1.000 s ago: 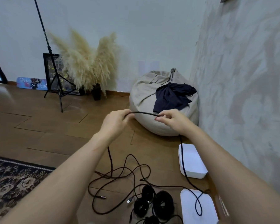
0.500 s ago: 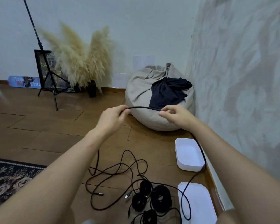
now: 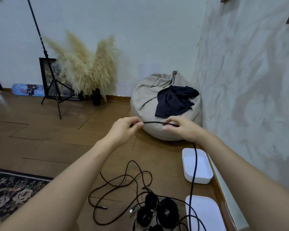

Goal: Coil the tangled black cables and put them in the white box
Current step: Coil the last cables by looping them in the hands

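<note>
Black braided cable (image 3: 154,122) is pinched in the fingers of my left hand (image 3: 123,129) and my right hand (image 3: 182,129) and hangs down over the open white plastic box (image 3: 200,180), so I think I am starting a coil and must loop more next.

The wooden floor (image 3: 57,147) carries black cables (image 3: 167,210), white box (image 3: 197,179), white lid (image 3: 208,214), beanbag (image 3: 145,104), rug (image 3: 10,194).

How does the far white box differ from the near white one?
The far box lies open, hollow with raised walls; the near one shows a flat top, like a lid. The far box is fully in view; the near one is cut off by the frame's bottom edge. Both are white, round-cornered, on the floor, and the held cable passes over both.
</note>
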Motion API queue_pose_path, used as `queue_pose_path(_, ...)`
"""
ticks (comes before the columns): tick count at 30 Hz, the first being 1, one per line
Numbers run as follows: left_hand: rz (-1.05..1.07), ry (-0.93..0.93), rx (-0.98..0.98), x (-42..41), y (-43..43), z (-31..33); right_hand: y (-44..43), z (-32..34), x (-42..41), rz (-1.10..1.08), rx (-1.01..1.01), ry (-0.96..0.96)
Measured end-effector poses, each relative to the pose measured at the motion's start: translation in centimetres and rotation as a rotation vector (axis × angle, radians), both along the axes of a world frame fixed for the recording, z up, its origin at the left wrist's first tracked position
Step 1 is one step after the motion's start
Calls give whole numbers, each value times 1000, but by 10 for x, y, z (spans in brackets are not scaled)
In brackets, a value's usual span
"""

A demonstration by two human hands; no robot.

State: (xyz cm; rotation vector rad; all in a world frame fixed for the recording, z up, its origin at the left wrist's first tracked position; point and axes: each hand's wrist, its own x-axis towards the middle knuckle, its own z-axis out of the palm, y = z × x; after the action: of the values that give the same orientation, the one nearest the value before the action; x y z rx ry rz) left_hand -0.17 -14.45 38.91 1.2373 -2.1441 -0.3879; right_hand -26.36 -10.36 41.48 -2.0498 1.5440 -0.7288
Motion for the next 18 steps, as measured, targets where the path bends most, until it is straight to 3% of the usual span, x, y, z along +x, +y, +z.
queue_pose_path(4, -53, -32, -10, -10, -1, -1, -5, -1, 18, -25, -140, 95)
queue_pose_path(8, 83, -100, 15, 30, -14, -8, -9, -4, -28, -188, -135, 274)
queue_pose_path(12, -14, -84, -102, 9, -8, -2, -6, -7, 0, -24, 10, 110)
queue_pose_path(15, -88, -84, -140, -13, -3, -1, -4, -5, 33, 75, -96, 86)
queue_pose_path(18, -44, -50, -89, 3, -13, -8, -6, -6, 24, -14, -195, 139)
